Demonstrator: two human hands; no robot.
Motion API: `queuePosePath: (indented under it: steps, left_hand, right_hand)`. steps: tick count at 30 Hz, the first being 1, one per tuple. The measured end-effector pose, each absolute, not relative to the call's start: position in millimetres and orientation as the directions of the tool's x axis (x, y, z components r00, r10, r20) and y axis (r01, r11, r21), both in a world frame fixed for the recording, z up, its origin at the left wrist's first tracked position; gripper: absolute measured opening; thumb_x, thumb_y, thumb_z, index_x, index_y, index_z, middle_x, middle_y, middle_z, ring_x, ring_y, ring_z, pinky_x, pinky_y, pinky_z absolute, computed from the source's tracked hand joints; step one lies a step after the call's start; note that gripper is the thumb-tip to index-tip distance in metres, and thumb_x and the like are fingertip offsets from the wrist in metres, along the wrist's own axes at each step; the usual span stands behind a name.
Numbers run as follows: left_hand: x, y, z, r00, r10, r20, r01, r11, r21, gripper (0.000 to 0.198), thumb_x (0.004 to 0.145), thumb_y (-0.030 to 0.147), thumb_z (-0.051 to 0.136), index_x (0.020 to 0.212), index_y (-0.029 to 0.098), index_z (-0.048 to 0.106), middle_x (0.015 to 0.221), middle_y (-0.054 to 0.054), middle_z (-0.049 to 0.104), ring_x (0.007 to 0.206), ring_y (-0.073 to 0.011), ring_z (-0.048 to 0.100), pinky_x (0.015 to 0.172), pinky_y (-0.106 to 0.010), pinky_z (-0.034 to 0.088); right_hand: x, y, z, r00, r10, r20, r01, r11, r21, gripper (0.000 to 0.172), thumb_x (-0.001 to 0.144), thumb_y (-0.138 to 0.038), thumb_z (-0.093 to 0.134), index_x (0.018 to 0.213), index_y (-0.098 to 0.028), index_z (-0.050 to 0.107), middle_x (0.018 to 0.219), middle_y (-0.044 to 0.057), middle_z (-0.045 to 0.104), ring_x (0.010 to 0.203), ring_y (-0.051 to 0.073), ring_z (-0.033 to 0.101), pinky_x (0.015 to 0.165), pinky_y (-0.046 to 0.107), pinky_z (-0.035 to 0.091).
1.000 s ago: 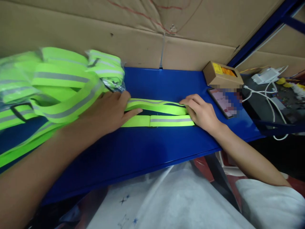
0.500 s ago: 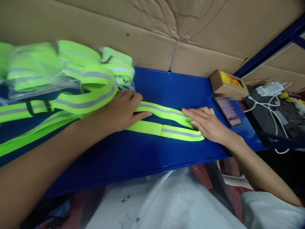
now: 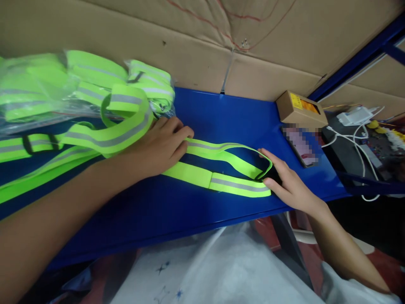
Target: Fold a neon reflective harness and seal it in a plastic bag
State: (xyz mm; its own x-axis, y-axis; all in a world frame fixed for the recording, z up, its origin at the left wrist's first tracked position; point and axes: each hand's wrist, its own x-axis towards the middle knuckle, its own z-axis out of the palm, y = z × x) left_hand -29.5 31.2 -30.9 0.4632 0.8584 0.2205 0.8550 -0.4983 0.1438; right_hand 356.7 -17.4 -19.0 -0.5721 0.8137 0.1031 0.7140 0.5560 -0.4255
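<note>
A neon-yellow reflective strap [image 3: 240,184] with a grey stripe lies in a long loop across the blue table. My left hand [image 3: 164,141] rests on it with bent fingers and the thumb drawn in, closed over the strap; the fingertips are partly hidden. At the loop's right end, my right hand [image 3: 287,181] has thumb and fingers apart and touches the strap's edge. Between them the upper band stands up in a curve, near a small dark piece at the fold. More strap [image 3: 110,137] with a wide curl lies over and beside my left wrist.
Clear plastic bags of folded neon straps [image 3: 34,88] stand at the back left against the cardboard wall [image 3: 190,63]. A small cardboard box [image 3: 300,109], a phone [image 3: 297,143] and white cables [image 3: 351,135] lie to the right. The blue table's [image 3: 202,211] front edge runs near my lap.
My right hand has opened and moved slightly right and down. The strap's right end has spread into a raised loop. My left thumb has drawn in toward the fingers.
</note>
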Motion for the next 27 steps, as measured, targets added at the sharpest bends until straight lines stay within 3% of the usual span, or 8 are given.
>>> queuePosePath:
  steps: [3, 7, 11, 14, 16, 21, 27]
  left_hand:
    - [-27.2, 28.2, -29.8, 0.467, 0.852, 0.237, 0.826, -0.516, 0.226, 0.033, 0.092, 0.015, 0.04, 0.113, 0.023, 0.064, 0.116, -0.015, 0.061, 0.11, -0.0346, 0.058, 0.103, -0.057, 0.046]
    - [-21.3, 23.2, -32.3, 0.439, 0.859, 0.263, 0.804, -0.506, 0.313, 0.047, 0.081, 0.002, 0.04, 0.116, 0.024, 0.062, 0.127, -0.013, 0.057, 0.118, -0.0327, 0.056, 0.103, -0.05, 0.049]
    - [-18.1, 19.7, -35.0, 0.418, 0.838, 0.351, 0.815, -0.517, 0.261, 0.048, 0.078, -0.002, 0.04, 0.11, 0.023, 0.066, 0.129, -0.012, 0.055, 0.121, -0.0314, 0.053, 0.103, -0.048, 0.047]
    - [-18.7, 18.6, -34.2, 0.462, 0.818, 0.342, 0.822, -0.54, 0.18, 0.046, 0.078, -0.006, 0.039, 0.103, 0.022, 0.066, 0.115, -0.01, 0.059, 0.109, -0.0283, 0.055, 0.097, -0.046, 0.047]
    - [-20.0, 19.5, -33.5, 0.481, 0.822, 0.305, 0.813, -0.548, 0.194, 0.044, 0.078, -0.007, 0.038, 0.099, 0.02, 0.065, 0.108, -0.01, 0.061, 0.105, -0.027, 0.055, 0.096, -0.044, 0.047]
    - [-24.0, 28.6, -38.9, 0.357, 0.878, 0.32, 0.83, -0.455, 0.322, 0.027, 0.094, 0.009, 0.041, 0.1, 0.02, 0.064, 0.109, -0.012, 0.06, 0.106, -0.0276, 0.054, 0.096, -0.046, 0.046]
    - [-28.4, 39.9, -46.4, 0.34, 0.882, 0.326, 0.818, -0.449, 0.361, 0.029, 0.105, 0.029, 0.033, 0.101, 0.022, 0.061, 0.108, -0.012, 0.062, 0.106, -0.0268, 0.056, 0.099, -0.047, 0.042]
  right_hand:
    - [354.3, -19.5, -16.6, -0.577, 0.81, 0.104, 0.728, 0.568, -0.383, 0.073, 0.105, -0.044, 0.055, 0.168, -0.035, 0.02, 0.169, 0.009, 0.039, 0.155, 0.031, 0.04, 0.124, 0.055, 0.04]
    - [350.7, -23.7, -14.1, -0.658, 0.752, 0.036, 0.7, 0.629, -0.338, 0.066, 0.108, -0.038, 0.049, 0.168, -0.04, 0.022, 0.174, 0.007, 0.026, 0.161, 0.031, 0.028, 0.127, 0.061, 0.031]
    - [350.5, -31.1, -13.1, -0.66, 0.75, 0.043, 0.69, 0.628, -0.36, 0.078, 0.106, -0.039, 0.053, 0.17, -0.037, 0.008, 0.176, 0.009, 0.021, 0.162, 0.03, 0.024, 0.127, 0.059, 0.033]
    - [355.2, -34.9, -15.2, -0.652, 0.755, 0.075, 0.682, 0.626, -0.378, 0.072, 0.105, -0.039, 0.056, 0.168, -0.038, 0.022, 0.174, 0.008, 0.028, 0.159, 0.031, 0.031, 0.124, 0.058, 0.039]
    - [362.5, -36.4, -18.1, -0.665, 0.742, 0.085, 0.664, 0.64, -0.387, 0.063, 0.105, -0.039, 0.056, 0.164, -0.04, 0.034, 0.17, 0.006, 0.037, 0.156, 0.032, 0.039, 0.119, 0.058, 0.043]
    - [387.1, -40.3, -25.9, -0.67, 0.74, 0.061, 0.662, 0.632, -0.402, 0.051, 0.104, -0.039, 0.055, 0.154, -0.046, 0.049, 0.153, 0.002, 0.06, 0.138, 0.034, 0.059, 0.104, 0.058, 0.054]
    - [394.4, -48.9, -31.0, -0.634, 0.769, 0.078, 0.702, 0.615, -0.359, 0.055, 0.104, -0.035, 0.05, 0.156, -0.051, 0.044, 0.156, 0.0, 0.056, 0.137, 0.036, 0.057, 0.103, 0.061, 0.051]
